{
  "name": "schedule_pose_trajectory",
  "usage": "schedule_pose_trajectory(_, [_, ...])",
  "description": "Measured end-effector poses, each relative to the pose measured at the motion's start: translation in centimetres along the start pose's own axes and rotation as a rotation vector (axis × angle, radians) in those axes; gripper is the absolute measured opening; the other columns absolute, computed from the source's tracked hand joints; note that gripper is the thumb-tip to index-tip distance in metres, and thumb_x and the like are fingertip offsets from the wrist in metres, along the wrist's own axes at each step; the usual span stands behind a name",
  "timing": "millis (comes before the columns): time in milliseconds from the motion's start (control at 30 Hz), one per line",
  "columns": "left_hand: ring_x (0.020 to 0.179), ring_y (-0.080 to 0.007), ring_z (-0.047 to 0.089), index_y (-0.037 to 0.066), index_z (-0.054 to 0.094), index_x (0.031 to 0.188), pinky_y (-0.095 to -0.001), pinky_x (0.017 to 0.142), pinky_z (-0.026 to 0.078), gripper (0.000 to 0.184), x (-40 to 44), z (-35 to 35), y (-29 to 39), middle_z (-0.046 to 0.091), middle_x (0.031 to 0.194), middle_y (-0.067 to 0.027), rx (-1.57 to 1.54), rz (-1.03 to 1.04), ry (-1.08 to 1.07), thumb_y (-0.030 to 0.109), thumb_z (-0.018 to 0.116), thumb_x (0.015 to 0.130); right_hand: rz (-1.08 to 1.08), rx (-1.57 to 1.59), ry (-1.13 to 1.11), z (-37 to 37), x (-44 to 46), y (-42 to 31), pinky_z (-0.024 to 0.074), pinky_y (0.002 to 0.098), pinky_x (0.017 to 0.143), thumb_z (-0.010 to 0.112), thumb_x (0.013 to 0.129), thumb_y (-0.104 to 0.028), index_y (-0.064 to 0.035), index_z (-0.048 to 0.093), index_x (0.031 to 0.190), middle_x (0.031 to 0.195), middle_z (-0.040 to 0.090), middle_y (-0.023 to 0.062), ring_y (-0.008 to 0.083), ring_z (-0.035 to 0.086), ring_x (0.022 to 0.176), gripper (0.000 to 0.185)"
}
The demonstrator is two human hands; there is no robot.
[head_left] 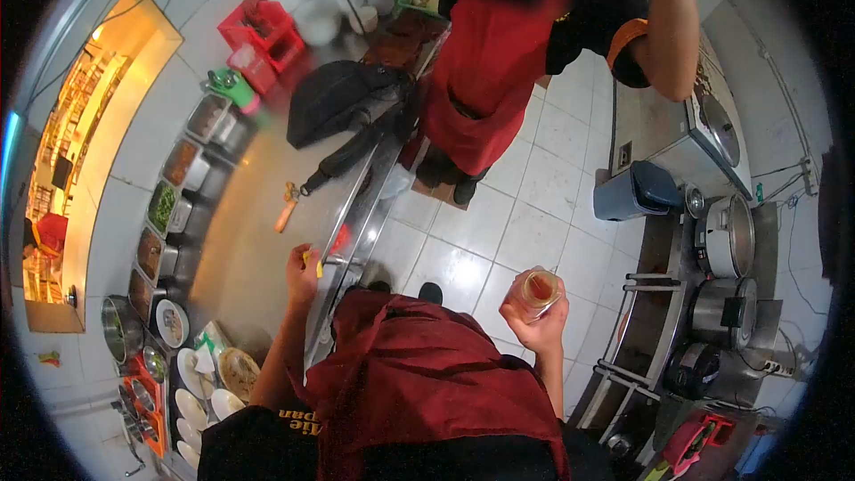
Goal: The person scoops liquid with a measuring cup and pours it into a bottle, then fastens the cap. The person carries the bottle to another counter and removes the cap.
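In my right hand [543,330] is a clear jar [532,294] with reddish-brown contents, held upright over the floor at my right. Its mouth faces up toward me, and the fingers wrap round its side. My left hand [299,283] is closed on a small yellow piece [313,262] above the counter's edge; its exact kind is too small to tell. Just past that hand lies a small red item [342,236], blurred. A black bag [338,102] rests farther up the steel counter [245,240], its strap trailing toward an orange-handled tool [287,207].
Ahead stands another person in a red apron [490,62], one arm raised. Metal food containers [163,205] line the wall at left, with white bowls [191,374] nearer me. Pots [726,236] and a blue-grey bin [634,191] stand at right.
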State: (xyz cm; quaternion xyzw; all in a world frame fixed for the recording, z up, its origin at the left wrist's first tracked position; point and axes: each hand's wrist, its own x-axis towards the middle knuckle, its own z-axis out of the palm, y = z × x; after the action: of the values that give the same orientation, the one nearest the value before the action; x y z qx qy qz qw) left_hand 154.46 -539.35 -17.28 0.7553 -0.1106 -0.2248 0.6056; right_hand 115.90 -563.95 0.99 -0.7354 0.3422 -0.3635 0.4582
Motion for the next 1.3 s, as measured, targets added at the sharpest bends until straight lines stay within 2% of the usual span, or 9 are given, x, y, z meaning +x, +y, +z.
schedule_pose_trajectory(133, [0.085, -0.0156, 0.059, 0.000, 0.055, 0.117, -0.0307, 0.076, 0.049, 0.044, 0.5, -1.7, -2.4, 0.060, 0.098, -0.0085, 0.280, 0.147, 0.265, 0.023, 0.075, 0.086, -0.006, -0.002, -0.005, 0.3, 0.4, -0.5, 0.0524, 0.0313, 0.083, 0.084, 0.067, -0.015, 0.0025, 0.054, 0.117, 0.099, 0.066, 0.0102, 0.0177, 0.065, 0.091, 0.060])
schedule_pose_trajectory(300, [0.088, -0.0172, 0.059, 0.000, 0.055, 0.117, -0.0323, 0.076, 0.049, 0.043, 0.1, -3.2, -3.4, 0.059, 0.101, -0.0094, 0.489, 0.323, 0.369, 0.022, 0.075, 0.086, -0.067, -0.005, -0.033, 0.7, 1.2, -1.0, 0.0524, 0.0314, 0.084, 0.084, 0.068, -0.014, 0.0018, 0.053, 0.119, 0.101, 0.066, 0.0103, 0.0166, 0.064, 0.093, 0.061])
schedule_pose_trajectory(367, [0.089, -0.0176, 0.060, 0.001, 0.055, 0.117, -0.0342, 0.073, 0.050, 0.037, -0.5, -3.1, -2.2, 0.058, 0.103, -0.0088, 0.111, 0.093, 0.165, 0.021, 0.071, 0.090, -0.085, -0.047, -0.037, 0.8, 1.4, -1.2, 0.0525, 0.0312, 0.084, 0.084, 0.068, -0.015, 0.0017, 0.053, 0.119, 0.100, 0.066, 0.0099, 0.0164, 0.065, 0.092, 0.062])
schedule_pose_trajectory(433, [0.089, -0.0163, 0.060, 0.008, 0.056, 0.117, -0.0352, 0.071, 0.050, 0.031, -0.6, -3.2, -1.6, 0.058, 0.102, -0.0037, 0.167, 0.088, 0.119, 0.025, 0.067, 0.093, -0.073, 0.014, -0.050, 1.1, 1.8, -1.3, 0.0529, 0.0313, 0.083, 0.084, 0.068, -0.015, 0.0019, 0.052, 0.119, 0.099, 0.067, 0.0096, 0.0169, 0.065, 0.091, 0.062])
schedule_pose_trajectory(500, [0.090, -0.0160, 0.060, 0.015, 0.057, 0.116, -0.0350, 0.071, 0.050, 0.030, -2.5, -2.1, 1.4, 0.060, 0.100, 0.0013, -0.506, -0.227, 0.044, 0.034, 0.064, 0.094, -0.133, -0.025, -0.053, 1.3, 2.3, -1.7, 0.0534, 0.0314, 0.082, 0.084, 0.067, -0.016, 0.0013, 0.053, 0.119, 0.098, 0.068, 0.0099, 0.0176, 0.067, 0.090, 0.062])
schedule_pose_trajectory(633, [0.098, -0.0215, 0.061, 0.021, 0.057, 0.120, -0.0402, 0.077, 0.050, 0.034, -3.7, -0.8, 0.5, 0.064, 0.110, 0.0002, -0.952, -0.334, -0.228, 0.045, 0.057, 0.095, -0.020, 0.050, -0.096, 1.3, 1.9, -0.8, 0.0502, 0.0336, 0.086, 0.083, 0.065, -0.017, 0.0009, 0.057, 0.114, 0.104, 0.061, 0.0097, 0.0197, 0.062, 0.095, 0.059])
schedule_pose_trajectory(800, [0.110, -0.0280, 0.059, 0.028, 0.056, 0.120, -0.0491, 0.087, 0.047, 0.030, -6.0, 2.4, 2.2, 0.063, 0.116, -0.0036, -1.110, -0.511, -0.317, 0.047, 0.049, 0.100, -0.075, 0.004, -0.084, 1.2, 1.5, -0.6, 0.0521, 0.0334, 0.085, 0.085, 0.065, -0.019, -0.0004, 0.055, 0.116, 0.101, 0.065, 0.0107, 0.0206, 0.065, 0.092, 0.062])
schedule_pose_trajectory(1033, [0.114, -0.0284, 0.057, 0.027, 0.058, 0.117, -0.0564, 0.096, 0.041, 0.026, -7.8, 5.3, 3.4, 0.062, 0.121, -0.0034, -1.008, -0.564, -0.391, 0.045, 0.051, 0.100, -0.195, -0.080, -0.046, 0.5, 0.7, -0.4, 0.0543, 0.0340, 0.083, 0.086, 0.065, -0.020, -0.0021, 0.053, 0.120, 0.099, 0.069, 0.0120, 0.0223, 0.069, 0.090, 0.067])
schedule_pose_trajectory(1300, [0.107, -0.0210, 0.060, 0.022, 0.061, 0.113, -0.0459, 0.092, 0.046, 0.025, -6.6, 6.7, 3.8, 0.065, 0.113, 0.0000, -0.875, -0.448, -0.502, 0.042, 0.050, 0.100, -0.121, -0.026, -0.003, -0.2, -0.3, -0.1, 0.0535, 0.0331, 0.084, 0.085, 0.066, -0.020, -0.0013, 0.053, 0.120, 0.101, 0.068, 0.0114, 0.0200, 0.068, 0.092, 0.065])
